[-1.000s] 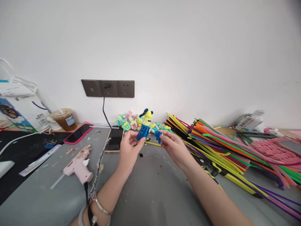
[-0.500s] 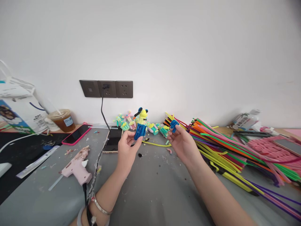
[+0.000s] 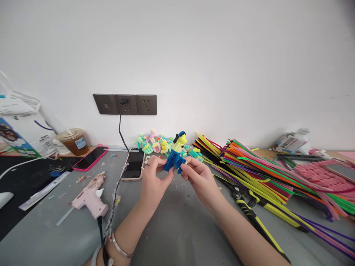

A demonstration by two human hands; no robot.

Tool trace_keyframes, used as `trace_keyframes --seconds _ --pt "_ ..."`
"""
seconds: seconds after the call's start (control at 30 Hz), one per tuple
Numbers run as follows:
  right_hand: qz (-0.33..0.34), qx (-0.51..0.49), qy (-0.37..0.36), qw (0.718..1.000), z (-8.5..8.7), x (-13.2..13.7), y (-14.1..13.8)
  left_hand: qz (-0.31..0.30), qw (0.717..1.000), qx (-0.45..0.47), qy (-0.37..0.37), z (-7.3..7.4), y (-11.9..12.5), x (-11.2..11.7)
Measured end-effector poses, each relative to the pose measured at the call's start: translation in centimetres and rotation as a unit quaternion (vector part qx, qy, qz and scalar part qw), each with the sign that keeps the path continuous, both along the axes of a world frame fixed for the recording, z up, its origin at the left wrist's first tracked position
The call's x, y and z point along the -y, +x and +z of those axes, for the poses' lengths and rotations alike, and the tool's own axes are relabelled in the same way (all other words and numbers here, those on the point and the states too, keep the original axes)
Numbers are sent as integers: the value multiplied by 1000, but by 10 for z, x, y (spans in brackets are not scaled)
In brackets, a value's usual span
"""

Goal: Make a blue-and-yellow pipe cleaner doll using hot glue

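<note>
A small pipe-cleaner figure (image 3: 175, 155) with a yellow head, dark blue goggle loop and blue body is held up above the grey table (image 3: 177, 229). My left hand (image 3: 154, 181) pinches its blue body from the left. My right hand (image 3: 198, 177) pinches the blue lower part from the right, fingers closed on it. Both hands meet at the figure, in front of a row of small pastel pipe-cleaner pieces (image 3: 155, 142) by the wall.
A big pile of coloured pipe cleaners (image 3: 263, 162) lies right, with yellow-handled pliers (image 3: 249, 210) before it. A pink glue gun (image 3: 90, 195) lies left, its cable near my left wrist. Two phones (image 3: 134, 164), an iced drink cup (image 3: 74, 141), a carton and wall sockets (image 3: 124, 104) stand behind.
My right hand came back from the right with a small blue piece and now meets the figure. The figure has tilted and shifted slightly right.
</note>
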State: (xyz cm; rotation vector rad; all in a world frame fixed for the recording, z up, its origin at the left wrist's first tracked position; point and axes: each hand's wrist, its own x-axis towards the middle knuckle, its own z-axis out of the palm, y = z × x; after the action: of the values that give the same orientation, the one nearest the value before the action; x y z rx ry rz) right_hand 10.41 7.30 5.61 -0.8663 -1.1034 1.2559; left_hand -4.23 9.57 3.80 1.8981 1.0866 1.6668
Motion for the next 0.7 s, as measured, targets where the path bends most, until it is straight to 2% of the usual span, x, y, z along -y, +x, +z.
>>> trace_keyframes --seconds 0.43,0.7 --pt "-23 72 29 997 0 -2 2 -1 999 -30 38 -1 0 1" --pt "-37 72 31 996 -1 -3 3 -1 999 -34 39 0 0 2"
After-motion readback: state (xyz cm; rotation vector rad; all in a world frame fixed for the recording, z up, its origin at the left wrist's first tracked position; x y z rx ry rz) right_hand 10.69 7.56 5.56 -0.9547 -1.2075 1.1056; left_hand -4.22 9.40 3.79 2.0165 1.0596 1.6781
